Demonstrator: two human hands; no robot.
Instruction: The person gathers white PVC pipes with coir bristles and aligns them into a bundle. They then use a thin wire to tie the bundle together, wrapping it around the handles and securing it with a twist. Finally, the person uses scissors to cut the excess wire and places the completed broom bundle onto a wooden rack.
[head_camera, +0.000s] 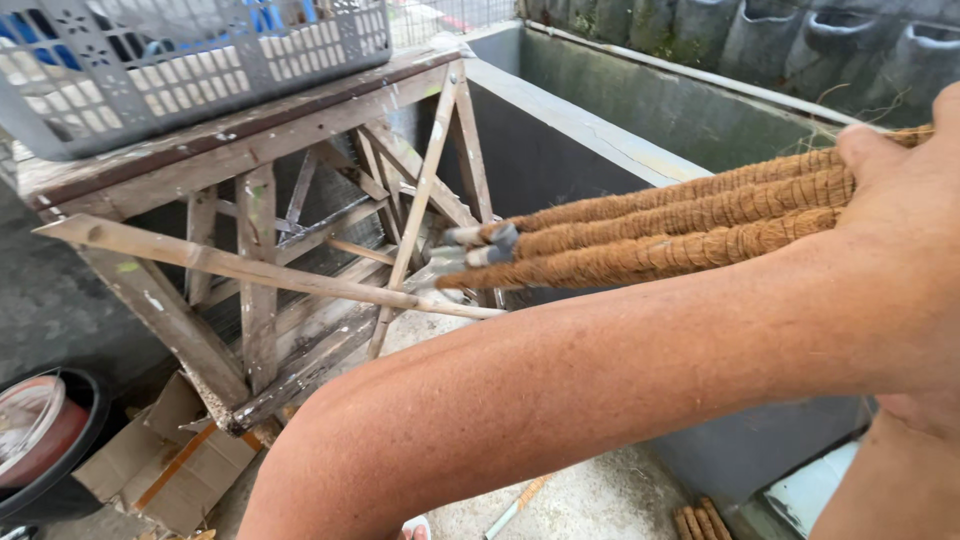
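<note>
My left hand is at the right edge, closed around a bundle of three brown coir-wrapped poles. My thumb lies over the top pole. The poles point left and slightly down, and their grey pointed tips end just in front of a wooden trestle stand. My left forearm crosses the frame from the lower left up to the hand. A patch of bare skin shows at the lower right corner, but my right hand itself is out of view.
A grey plastic basket sits on top of the wooden stand. Behind the poles runs a grey concrete trough. On the floor lie flattened cardboard, a black bucket, more coir poles and one loose stick.
</note>
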